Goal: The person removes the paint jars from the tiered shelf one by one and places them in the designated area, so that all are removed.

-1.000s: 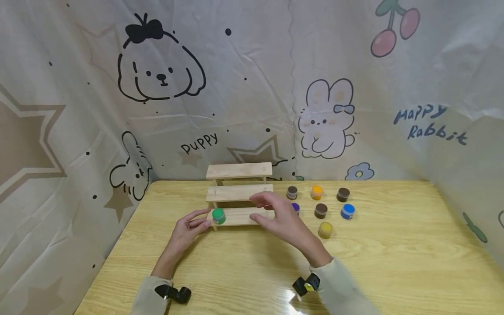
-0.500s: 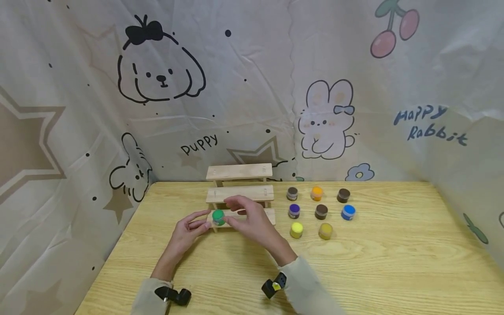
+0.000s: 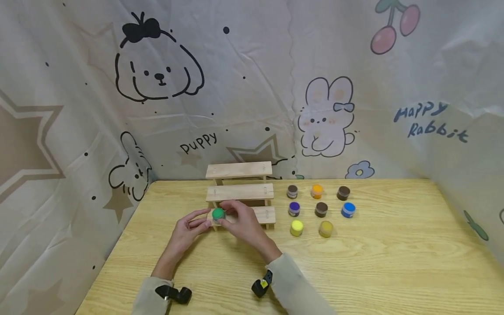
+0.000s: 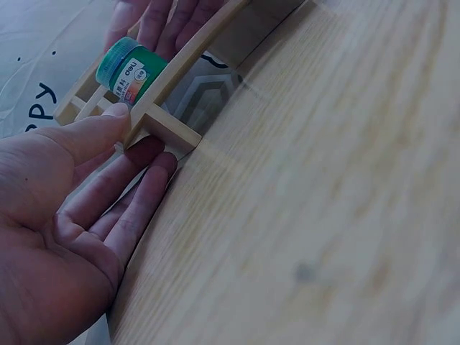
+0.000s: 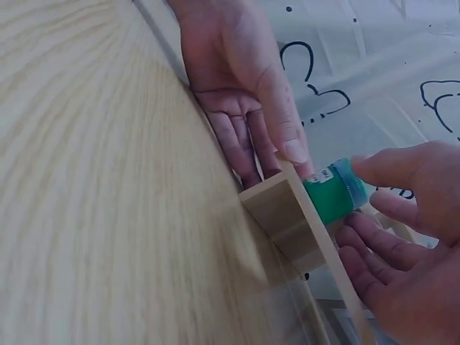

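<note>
A green paint jar [image 3: 218, 214] stands at the left end of the lowest step of a three-step wooden display rack [image 3: 265, 214]. My right hand [image 3: 245, 224] pinches the jar; the right wrist view shows the thumb against the lid [image 5: 348, 181] and the other fingers curled about the far side. With my left hand [image 3: 190, 228] I hold the left end of that step, thumb [image 4: 108, 129] at its edge and fingers underneath. The jar's printed label [image 4: 131, 80] shows in the left wrist view. My right hand hides the middle of the lowest step.
Several more paint jars stand on the wooden table [image 3: 374, 262] right of the rack: bright yellow [image 3: 296, 228], dull yellow [image 3: 325, 229], purple [image 3: 294, 209], blue [image 3: 348, 210], orange [image 3: 316, 191] and dark ones [image 3: 321, 209]. A printed curtain [image 3: 252, 87] hangs close behind the rack.
My right hand has moved left along the lowest step to the green jar and closed on it, uncovering the bright yellow and purple jars. The left hand stays at the rack's end.
</note>
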The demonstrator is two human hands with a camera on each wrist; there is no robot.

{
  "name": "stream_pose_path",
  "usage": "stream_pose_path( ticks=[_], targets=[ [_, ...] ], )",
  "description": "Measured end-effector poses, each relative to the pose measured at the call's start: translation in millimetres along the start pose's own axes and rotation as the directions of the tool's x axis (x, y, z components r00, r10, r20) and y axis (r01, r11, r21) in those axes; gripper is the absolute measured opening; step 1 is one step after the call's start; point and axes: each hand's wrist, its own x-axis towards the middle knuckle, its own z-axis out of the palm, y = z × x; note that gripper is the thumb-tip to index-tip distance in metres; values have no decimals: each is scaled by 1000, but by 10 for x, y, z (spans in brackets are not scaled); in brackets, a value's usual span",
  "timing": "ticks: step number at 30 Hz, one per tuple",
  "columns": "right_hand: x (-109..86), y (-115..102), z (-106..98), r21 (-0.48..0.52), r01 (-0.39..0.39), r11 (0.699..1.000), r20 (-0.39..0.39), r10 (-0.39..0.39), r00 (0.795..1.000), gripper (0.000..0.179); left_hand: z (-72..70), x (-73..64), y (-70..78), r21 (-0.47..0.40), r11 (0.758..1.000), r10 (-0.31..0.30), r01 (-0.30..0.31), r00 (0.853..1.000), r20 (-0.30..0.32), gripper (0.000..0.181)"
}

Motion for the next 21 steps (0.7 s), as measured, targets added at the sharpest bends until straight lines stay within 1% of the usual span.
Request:
stream_pose_path(
  ticks=[5,10,16,18,21],
  targets=[
    [29,21,46,-49,-16,999,-5,16,1000,39,2,4,3,-6,1000,0,0,1000,2,48],
    [70,0,82,-90,-31,995,18,33,999,39,-11,-23,31,11,1000,-1,1,1000,-16,47],
    [83,-40,62,-135,-26,990,31,30,999,28,-15,-9,42,0,1000,-2,2,1000,-10,46],
    [65,-45,44,-136,-31,990,32,36,999,25,-5,-5,39,7,1000,-3,4,1000,-10,46],
    [22,-50,7,-105,-45,993,26,48,998,23,11,-4,30,17,1000,-7,7,1000,-16,46]
  ],
)
